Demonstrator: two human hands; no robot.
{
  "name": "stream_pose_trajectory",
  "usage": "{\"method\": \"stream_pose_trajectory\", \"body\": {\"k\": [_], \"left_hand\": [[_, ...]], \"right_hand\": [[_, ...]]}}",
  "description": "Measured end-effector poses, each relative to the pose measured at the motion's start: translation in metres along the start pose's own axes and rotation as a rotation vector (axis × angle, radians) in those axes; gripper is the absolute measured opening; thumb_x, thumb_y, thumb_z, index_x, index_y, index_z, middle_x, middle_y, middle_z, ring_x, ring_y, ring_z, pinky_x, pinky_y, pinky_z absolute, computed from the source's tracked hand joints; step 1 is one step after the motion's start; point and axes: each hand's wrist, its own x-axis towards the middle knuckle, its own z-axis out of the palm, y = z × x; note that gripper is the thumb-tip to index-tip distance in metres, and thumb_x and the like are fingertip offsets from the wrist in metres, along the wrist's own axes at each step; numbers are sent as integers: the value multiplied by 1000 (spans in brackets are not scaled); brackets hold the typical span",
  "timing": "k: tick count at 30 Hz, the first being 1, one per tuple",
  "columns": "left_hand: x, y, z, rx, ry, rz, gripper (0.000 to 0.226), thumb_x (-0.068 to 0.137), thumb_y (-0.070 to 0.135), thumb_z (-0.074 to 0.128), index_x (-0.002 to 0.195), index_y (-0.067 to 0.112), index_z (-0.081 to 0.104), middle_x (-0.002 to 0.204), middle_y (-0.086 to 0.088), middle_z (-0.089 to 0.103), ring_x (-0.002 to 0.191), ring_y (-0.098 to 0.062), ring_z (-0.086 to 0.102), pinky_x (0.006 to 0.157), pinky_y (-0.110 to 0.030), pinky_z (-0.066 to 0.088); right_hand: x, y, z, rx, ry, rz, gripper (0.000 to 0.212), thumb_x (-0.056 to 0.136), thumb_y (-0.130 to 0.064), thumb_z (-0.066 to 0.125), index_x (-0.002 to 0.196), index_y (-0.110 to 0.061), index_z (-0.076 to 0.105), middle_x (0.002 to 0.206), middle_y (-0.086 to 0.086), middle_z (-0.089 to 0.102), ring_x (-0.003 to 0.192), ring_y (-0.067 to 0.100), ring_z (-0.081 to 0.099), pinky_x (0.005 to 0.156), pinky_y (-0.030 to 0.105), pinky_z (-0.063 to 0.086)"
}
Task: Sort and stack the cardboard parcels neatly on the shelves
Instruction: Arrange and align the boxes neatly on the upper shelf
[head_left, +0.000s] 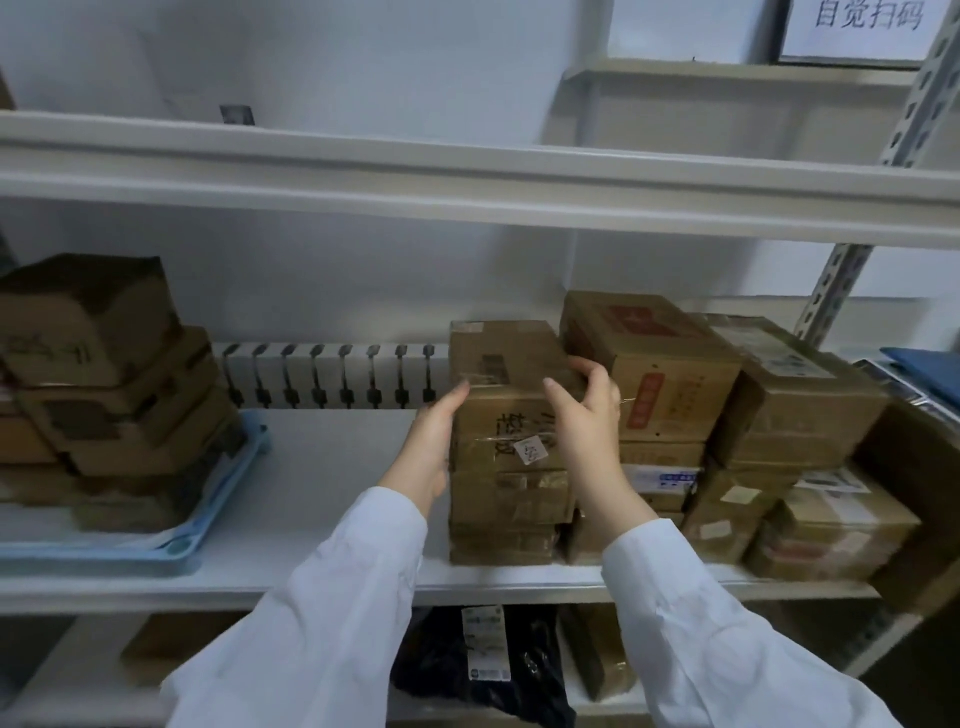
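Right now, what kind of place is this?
Likely a parcel pickup or stock room: taped cardboard boxes with shipping labels, stacked on white metal shelves, plus a wall sign about scanning codes.

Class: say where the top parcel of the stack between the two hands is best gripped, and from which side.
Probably take the top parcel by its left and right faces, reaching from the open shelf front. It is a flat-sided box; the red-labelled box crowds its right, so hook that upper edge.
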Motion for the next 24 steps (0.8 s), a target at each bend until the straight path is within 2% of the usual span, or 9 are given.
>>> {"method": "stream_pose_trajectory", "body": {"k": [2, 5, 7, 9, 12, 16, 19, 21, 24], "left_hand": [[1, -1, 1, -14, -33, -33, 27, 96, 40, 46, 110, 18, 51, 79, 4, 49, 74, -12, 43, 67, -26, 35], [6, -2, 0, -7, -52, -34, 27, 95, 44, 45, 88, 20, 53, 75, 4, 57, 65, -9, 50, 54, -20, 41], [9, 0, -3, -7, -53, -2, 28, 94, 46, 46, 85, 22, 56, 71, 3, 61, 60, -10, 55, 43, -19, 47], [16, 1, -8, -43, -71, 14, 36, 89, 52, 49, 95, 19, 62, 73, -1, 70, 59, -15, 65, 39, -18, 48], [21, 3, -14, -79, -86, -1, 61, 77, 65, 55, 116, 18, 61, 100, -10, 72, 83, -25, 69, 56, -29, 52], [33, 6, -29, -183, -24, 6, 60, 75, 58, 63, 121, 20, 58, 110, -12, 69, 92, -29, 67, 63, -33, 53], [51, -2, -44, -219, 6, -15, 79, 53, 58, 72, 122, 23, 57, 115, -13, 67, 97, -33, 66, 69, -43, 56], [61, -8, -52, -225, -8, -12, 81, 49, 57, 74, 121, 23, 59, 118, -16, 65, 101, -34, 65, 77, -49, 54], [55, -4, -59, -254, 1, -7, 64, 61, 55, 66, 113, 19, 63, 108, -14, 67, 91, -30, 64, 76, -42, 51]], "right_hand": [[1, -2, 0, 57, -7, 28, 45, 92, -26, 55, 134, -19, 42, 143, 6, 32, 134, 25, 31, 111, 47, 31], [3, -7, 0, 94, -24, 41, 50, 92, -27, 56, 138, -18, 40, 146, 5, 31, 135, 25, 31, 111, 47, 32], [4, -10, -1, 105, -32, 42, 53, 91, -27, 56, 141, -18, 39, 147, 4, 31, 135, 23, 32, 111, 47, 32], [6, -12, -3, 117, -41, 36, 55, 91, -27, 57, 142, -18, 38, 147, 3, 35, 134, 21, 35, 111, 45, 33], [7, -16, -2, 177, -68, 21, 52, 91, -22, 57, 140, -14, 42, 141, 2, 46, 127, 16, 45, 104, 34, 39], [3, -19, 7, 242, -112, 18, 44, 92, -16, 57, 135, -12, 47, 133, 2, 53, 121, 16, 50, 90, 23, 39], [1, -17, 12, 308, -128, 86, 46, 92, -18, 59, 136, -14, 46, 131, 1, 53, 113, 14, 51, 79, 19, 40], [-2, -16, 16, 340, -171, 168, 52, 91, -23, 60, 139, -16, 42, 129, 1, 52, 107, 12, 49, 79, 20, 41], [-2, -16, 21, 380, -243, 302, 62, 90, -33, 60, 144, -18, 34, 125, 2, 53, 105, 17, 52, 87, 33, 43]]}}
